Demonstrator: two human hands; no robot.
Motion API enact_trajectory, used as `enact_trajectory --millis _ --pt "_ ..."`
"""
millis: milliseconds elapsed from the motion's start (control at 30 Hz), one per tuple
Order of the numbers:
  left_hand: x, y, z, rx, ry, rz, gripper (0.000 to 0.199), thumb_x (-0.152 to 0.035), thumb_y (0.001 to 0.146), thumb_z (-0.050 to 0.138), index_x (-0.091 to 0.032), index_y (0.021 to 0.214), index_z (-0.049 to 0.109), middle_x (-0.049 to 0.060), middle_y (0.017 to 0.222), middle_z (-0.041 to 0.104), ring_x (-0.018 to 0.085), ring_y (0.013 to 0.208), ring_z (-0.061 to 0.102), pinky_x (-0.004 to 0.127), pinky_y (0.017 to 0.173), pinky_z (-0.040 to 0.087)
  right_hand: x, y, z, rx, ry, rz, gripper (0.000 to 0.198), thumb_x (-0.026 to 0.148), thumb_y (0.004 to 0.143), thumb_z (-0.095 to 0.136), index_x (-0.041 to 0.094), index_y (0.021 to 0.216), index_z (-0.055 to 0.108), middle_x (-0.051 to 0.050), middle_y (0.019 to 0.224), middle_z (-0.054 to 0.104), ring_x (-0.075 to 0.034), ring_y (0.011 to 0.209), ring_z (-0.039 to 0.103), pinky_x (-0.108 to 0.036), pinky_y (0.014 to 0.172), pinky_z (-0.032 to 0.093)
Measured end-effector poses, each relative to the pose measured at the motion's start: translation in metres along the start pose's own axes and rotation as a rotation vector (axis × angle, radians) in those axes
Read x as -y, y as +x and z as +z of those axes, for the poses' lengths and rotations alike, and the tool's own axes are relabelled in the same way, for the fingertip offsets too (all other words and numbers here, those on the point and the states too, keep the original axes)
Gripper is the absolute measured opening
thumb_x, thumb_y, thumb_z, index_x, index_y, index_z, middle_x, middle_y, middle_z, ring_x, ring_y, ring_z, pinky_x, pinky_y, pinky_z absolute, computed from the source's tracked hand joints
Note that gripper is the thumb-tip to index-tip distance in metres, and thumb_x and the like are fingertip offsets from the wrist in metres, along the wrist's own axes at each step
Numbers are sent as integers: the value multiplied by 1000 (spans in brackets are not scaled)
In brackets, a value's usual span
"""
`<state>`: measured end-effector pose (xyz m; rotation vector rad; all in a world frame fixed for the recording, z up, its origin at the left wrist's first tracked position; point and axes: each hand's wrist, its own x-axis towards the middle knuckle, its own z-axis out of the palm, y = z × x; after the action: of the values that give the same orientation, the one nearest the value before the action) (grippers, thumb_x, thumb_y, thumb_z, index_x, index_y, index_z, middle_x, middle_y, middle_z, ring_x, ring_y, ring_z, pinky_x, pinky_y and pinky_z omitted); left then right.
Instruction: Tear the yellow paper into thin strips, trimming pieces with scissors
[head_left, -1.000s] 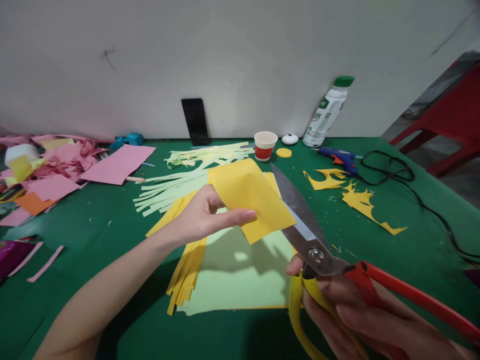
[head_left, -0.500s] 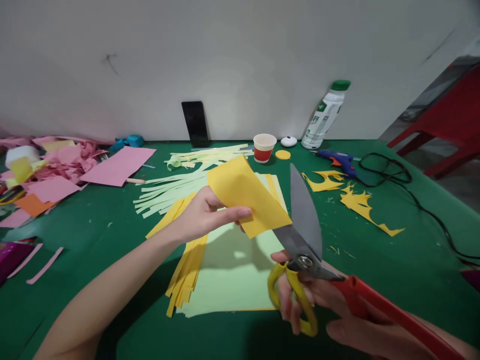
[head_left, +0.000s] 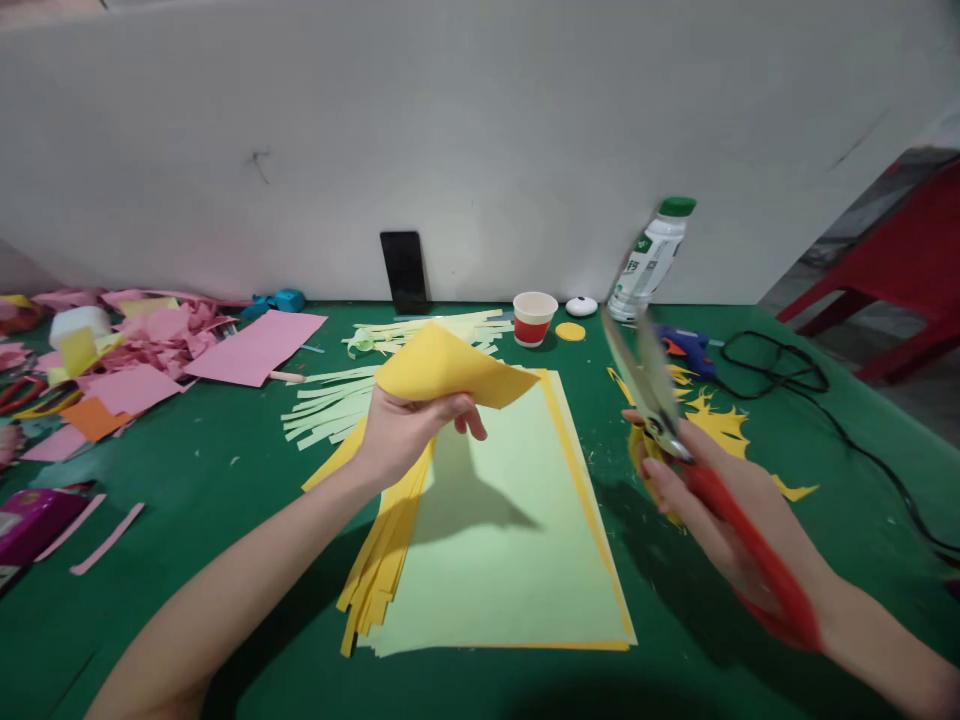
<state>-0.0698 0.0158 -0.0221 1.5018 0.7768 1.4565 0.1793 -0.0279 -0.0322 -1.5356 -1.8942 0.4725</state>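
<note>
My left hand (head_left: pixel 412 425) pinches a bent piece of yellow paper (head_left: pixel 450 365) above the stack of light green sheets (head_left: pixel 517 560). Over at the right, my right hand (head_left: pixel 727 500) is closed around large scissors with one red handle (head_left: pixel 750 550) and one yellow handle. Their blades (head_left: pixel 641 365) are parted, smeared by motion and apart from the paper. Yellow paper strips (head_left: pixel 390 550) lie along the stack's left side. Beyond the scissors are jagged yellow paper scraps (head_left: pixel 720 425), partly hidden by my right hand.
At the back stand a phone (head_left: pixel 405 272), a paper cup (head_left: pixel 533 325) and a leaning bottle (head_left: pixel 649 260). A blue glue gun (head_left: pixel 690 350) with a black cord (head_left: pixel 847 430) lies right. Pink paper scraps (head_left: pixel 161 340) cover the left, and a purple object (head_left: pixel 41 530) sits nearer.
The scissors have moved away from the yellow paper to the right in my right hand. My left hand has turned the paper, which now bends over my fingers. The view has shifted slightly.
</note>
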Motion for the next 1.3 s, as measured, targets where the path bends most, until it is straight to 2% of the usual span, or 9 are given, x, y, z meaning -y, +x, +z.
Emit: enact_trajectory --millis 67,300,533,667,867,1000,1067,1200,1300 --pt "-2 -2 2 1 4 -19 16 -31 69 71 -16 70 67 1 57 67 14 51 64 23 46 49 -17 12 3 17 -404 43 42 43 83 38 18 113 54 -6 72 66 -19 56 58 -30 55 47" --pt "-6 -1 3 161 48 130 10 -21 74 67 -24 81 72 2 88 71 18 84 66 26 70 56 -65 28 23 51 -688 93 36 34 82 41 13 107 57 -14 73 66 -29 61 61 -32 48 38" --pt "-7 -4 -1 333 262 564 26 -13 82 57 -30 97 69 1 104 68 15 91 65 23 82 53 -58 23 17 29 -732 -40 27 26 81 49 11 99 61 -18 98 61 -32 86 60 -39 60 47" --pt "-8 -8 3 329 333 636 19 -15 81 58 -26 91 70 2 102 68 14 91 65 22 84 52 -12 13 6 -135 -334 -410 23 27 84 49 18 104 57 -10 109 58 -21 102 55 -33 83 46" --pt "-17 -15 16 378 167 215 14 -23 80 60 -29 82 72 2 94 71 16 83 67 25 74 55 53 6 1 -142 123 -622 23 12 79 52 22 100 58 -6 95 62 -16 89 59 -28 76 48" --pt "-26 -22 23 413 111 -260 26 -37 72 67 -21 93 68 6 84 71 19 77 66 26 65 54 63 13 -2 -144 404 -456 9 17 77 58 24 71 60 2 69 62 -12 68 57 -27 69 46" --pt "-34 -24 26 534 193 -333 40 -40 70 68 -17 102 64 8 85 70 18 72 65 25 61 53 61 17 -6 -94 485 -279 11 23 75 62 24 65 59 3 66 62 -12 65 56 -26 67 46" --pt "-55 -29 32 816 551 118 21 -34 80 58 -16 74 66 3 51 62 11 44 54 23 43 40 51 25 -15 80 704 11 8 27 69 68 27 63 64 4 66 61 -10 64 55 -20 58 45" --pt "-64 -28 31 560 716 500 7 -27 78 61 -22 74 63 2 56 62 13 49 55 24 48 43 47 30 -21 160 880 127 8 27 64 72 28 61 66 4 66 62 -9 66 56 -17 59 45"
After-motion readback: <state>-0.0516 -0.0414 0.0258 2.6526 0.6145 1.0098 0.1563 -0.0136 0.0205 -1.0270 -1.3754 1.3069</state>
